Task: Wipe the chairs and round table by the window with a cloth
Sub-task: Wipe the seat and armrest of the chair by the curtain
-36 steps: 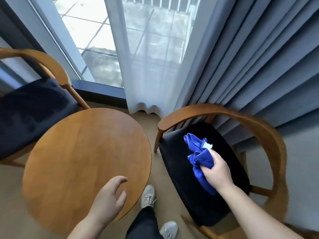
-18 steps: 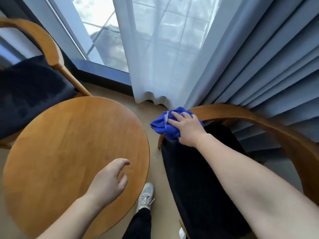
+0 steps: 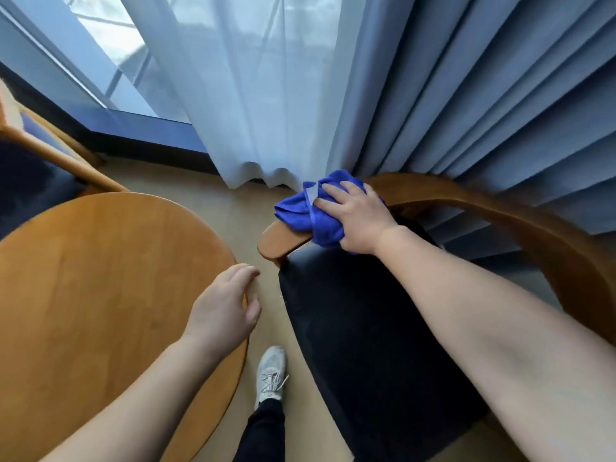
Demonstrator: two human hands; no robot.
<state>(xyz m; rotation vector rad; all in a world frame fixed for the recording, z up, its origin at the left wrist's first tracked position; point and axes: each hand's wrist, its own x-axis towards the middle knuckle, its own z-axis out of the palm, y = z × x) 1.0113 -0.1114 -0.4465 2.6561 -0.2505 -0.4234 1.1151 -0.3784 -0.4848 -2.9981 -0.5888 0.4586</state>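
Note:
My right hand presses a bunched blue cloth onto the left end of the curved wooden armrest of the right chair, above its dark seat cushion. My left hand hovers with fingers apart over the right edge of the round wooden table, holding nothing. A second chair with a wooden frame and dark cushion shows at the far left, partly cut off.
A sheer white curtain and heavy grey drapes hang right behind the right chair. The window frame runs along the floor at the back. My shoe stands on the beige floor between table and chair.
My right hand carried the cloth from over the seat cushion up to the armrest's left end and now presses it slightly further along. The view has moved closer. My left hand drifted to the table's edge.

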